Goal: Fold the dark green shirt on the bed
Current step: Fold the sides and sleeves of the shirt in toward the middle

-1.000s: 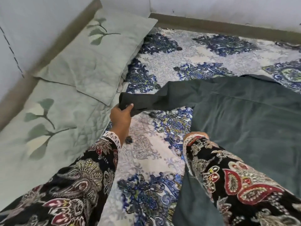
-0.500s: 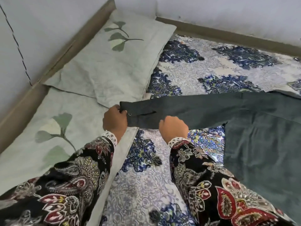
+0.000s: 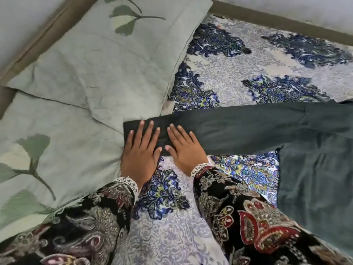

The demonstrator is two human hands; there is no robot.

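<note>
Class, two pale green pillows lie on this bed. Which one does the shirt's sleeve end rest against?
The nearer pillow, beside the left hand: the cuff touches its edge. The farther pillow partly overlaps it.

Dark green shirt (image 3: 315, 169) flat on patterned bed (image 3: 238, 73), one sleeve (image 3: 238, 131) stretched straight out leftward.

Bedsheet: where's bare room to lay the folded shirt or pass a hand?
Free: bedsheet between upper pillow, far bed frame and shirt sleeve. A smaller patch lies under the sleeve, left of the shirt body. Crowded: the cuff end, where left hand and right hand press flat, beside lower pillow.
</note>
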